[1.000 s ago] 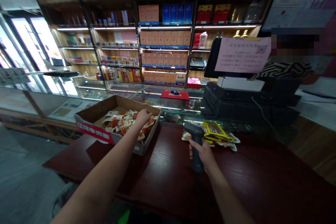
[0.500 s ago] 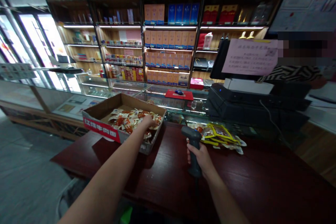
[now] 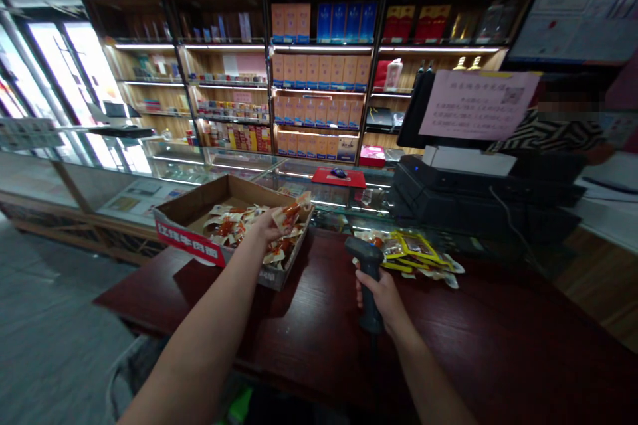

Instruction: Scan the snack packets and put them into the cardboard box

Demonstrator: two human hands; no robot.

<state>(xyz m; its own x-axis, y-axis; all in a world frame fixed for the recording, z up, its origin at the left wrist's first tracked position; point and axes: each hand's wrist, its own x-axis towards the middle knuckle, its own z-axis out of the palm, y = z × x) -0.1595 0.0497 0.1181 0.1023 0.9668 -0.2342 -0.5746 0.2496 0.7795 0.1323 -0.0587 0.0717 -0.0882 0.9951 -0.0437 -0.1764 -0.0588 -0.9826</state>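
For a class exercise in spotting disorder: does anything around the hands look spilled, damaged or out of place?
Nothing looks spilled or damaged. The packets in the box lie jumbled instead of in rows, and the yellow packets beyond the right hand overlap in an uneven heap; both just look loosely piled.

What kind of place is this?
It looks like a shop: rows of orange boxes fill lit shelves, there's a glass counter, and the right hand holds what looks like a barcode scanner.
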